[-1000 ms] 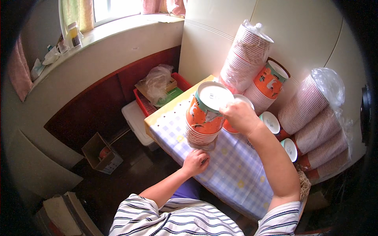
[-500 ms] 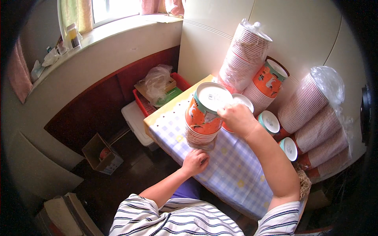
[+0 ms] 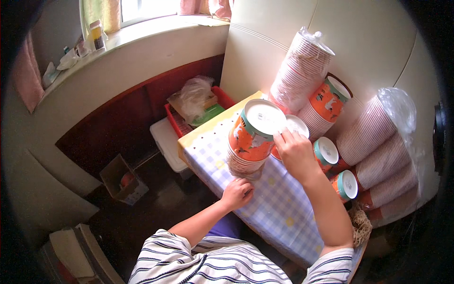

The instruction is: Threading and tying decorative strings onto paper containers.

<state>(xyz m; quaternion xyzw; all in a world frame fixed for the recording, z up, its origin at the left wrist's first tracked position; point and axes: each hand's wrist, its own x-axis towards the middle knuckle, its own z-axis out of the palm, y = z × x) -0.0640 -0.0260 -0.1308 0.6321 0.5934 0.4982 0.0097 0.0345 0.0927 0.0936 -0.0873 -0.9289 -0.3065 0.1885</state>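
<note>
On blue-checked bench: orange-teal paper-cup stack.
Right fingers bent at top, left fingers curled below; can't tell grasp.

Daylight is entering by the window.
A pink curtain is hanging at its right, dark red wainscoting is running below the pale wall, and a cloth-covered table is standing above the dark floor.
</note>
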